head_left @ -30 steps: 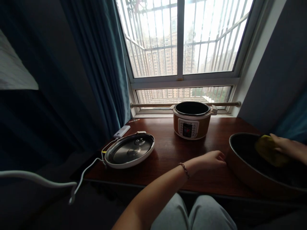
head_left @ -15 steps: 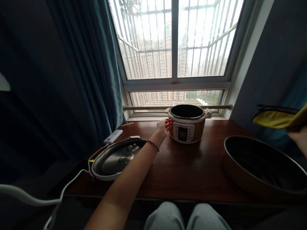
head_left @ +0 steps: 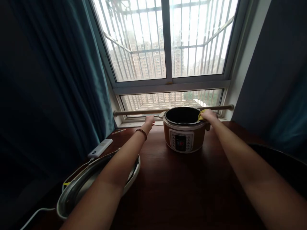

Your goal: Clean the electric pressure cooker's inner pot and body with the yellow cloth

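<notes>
An electric pressure cooker (head_left: 184,140) with a brown body and a control panel stands lidless near the window, its dark inside showing. My right hand (head_left: 209,115) grips a yellow cloth (head_left: 201,115) and presses it on the cooker's right rim. To the left of the cooker, beside its left handle, my left hand (head_left: 150,121) hovers with loosely bent fingers and holds nothing; a small gap seems to separate it from the handle. The round lid (head_left: 63,201) lies at the lower left, partly hidden under my left forearm.
A large dark pot (head_left: 275,155) stands at the right, mostly behind my right arm. A white power strip (head_left: 100,148) with a cable lies on the wooden table (head_left: 172,185) at the left. Blue curtain (head_left: 79,80) hangs left; a rail (head_left: 139,112) crosses the window.
My right hand has come in from the far right with the yellow cloth onto the cooker's rim. My left hand has left the cooker's side and moved left. The view has shifted.
</notes>
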Demonstrator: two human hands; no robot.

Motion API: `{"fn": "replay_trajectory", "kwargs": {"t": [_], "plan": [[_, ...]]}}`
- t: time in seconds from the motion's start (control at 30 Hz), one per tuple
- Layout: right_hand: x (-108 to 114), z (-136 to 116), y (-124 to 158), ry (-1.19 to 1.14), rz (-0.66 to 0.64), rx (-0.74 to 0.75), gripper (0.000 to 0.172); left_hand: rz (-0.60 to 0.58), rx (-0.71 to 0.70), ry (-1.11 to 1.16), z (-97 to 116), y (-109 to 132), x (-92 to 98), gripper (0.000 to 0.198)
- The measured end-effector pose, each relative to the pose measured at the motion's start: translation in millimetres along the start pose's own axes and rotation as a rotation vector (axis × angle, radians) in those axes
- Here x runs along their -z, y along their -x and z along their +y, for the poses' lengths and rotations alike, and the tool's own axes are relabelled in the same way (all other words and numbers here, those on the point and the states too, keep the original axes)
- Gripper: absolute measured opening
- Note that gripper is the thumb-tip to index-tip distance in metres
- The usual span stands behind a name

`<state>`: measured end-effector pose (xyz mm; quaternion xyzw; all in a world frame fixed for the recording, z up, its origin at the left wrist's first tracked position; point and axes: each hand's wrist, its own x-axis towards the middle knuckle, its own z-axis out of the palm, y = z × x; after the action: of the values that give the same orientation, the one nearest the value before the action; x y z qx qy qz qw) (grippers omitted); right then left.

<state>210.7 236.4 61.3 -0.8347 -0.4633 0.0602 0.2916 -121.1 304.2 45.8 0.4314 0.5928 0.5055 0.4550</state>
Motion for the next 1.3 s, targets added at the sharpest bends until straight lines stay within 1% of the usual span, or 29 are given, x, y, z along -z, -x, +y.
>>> {"fn": "replay_trajectory", "kwargs": {"t": [0.07, 0.1, 0.23, 0.33, 0.4, 0.5, 0.6, 0.77, 1.07, 1.3], "plan": [[-6, 4, -7, 0.013, 0.021, -0.063, 0.06, -0.024, 0.006, -0.03, 2, -15, -7.2, 0.027], [-7, 7, -9, 0.016, 0.029, -0.077, 0.062, -0.043, 0.012, -0.041, 2, -21, -11.3, 0.028], [-7, 16, -12, 0.011, 0.049, -0.082, 0.057, -0.152, 0.051, -0.079, 0, -35, -28.9, 0.032], [-8, 16, -12, 0.013, 0.06, -0.09, 0.054, -0.222, 0.077, -0.091, -4, -38, -38.2, 0.024], [-8, 16, -11, 0.015, 0.064, -0.089, 0.051, -0.242, 0.094, -0.085, -6, -37, -39.2, 0.02], [-8, 15, -9, 0.018, 0.059, -0.067, 0.048, -0.246, 0.114, -0.074, -8, -31, -31.2, 0.019], [-6, 15, -5, 0.022, 0.044, -0.029, 0.047, -0.24, 0.115, -0.064, -12, -17, -16.1, 0.019], [0, 17, 15, 0.023, 0.011, 0.023, 0.045, -0.198, 0.076, -0.036, -23, 22, 8.6, 0.021], [19, 25, 78, 0.039, -0.024, 0.067, 0.044, -0.138, 0.045, -0.028, -34, 92, 46.0, 0.021], [38, 35, 130, 0.068, -0.035, 0.094, 0.043, -0.163, 0.016, -0.008, -45, 135, 73.7, 0.023]]}}
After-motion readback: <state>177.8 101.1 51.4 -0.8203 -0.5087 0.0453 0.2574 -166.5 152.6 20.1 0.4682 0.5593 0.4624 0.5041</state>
